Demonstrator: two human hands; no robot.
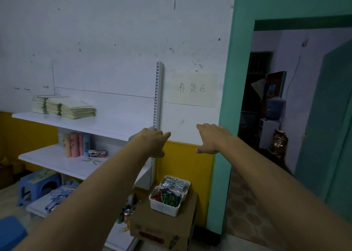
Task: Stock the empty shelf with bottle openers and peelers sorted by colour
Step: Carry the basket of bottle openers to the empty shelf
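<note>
The left hand (pixel 153 143) and right hand (pixel 210 137) stretched forward, loosely spread, holding nothing, beside the top shelf (pixel 99 124); below, a white basket (pixel 162 206) sat on a cardboard box (pixel 162 227).

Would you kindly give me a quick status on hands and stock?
Left hand, right hand open, empty, stretched forward. Stock sits in white baskets on cardboard box, below. Book stacks take top shelf left end.

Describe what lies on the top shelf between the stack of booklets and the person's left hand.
Nothing: in the head view, the top shelf is bare white surface from the booklets across to the left hand.
</note>
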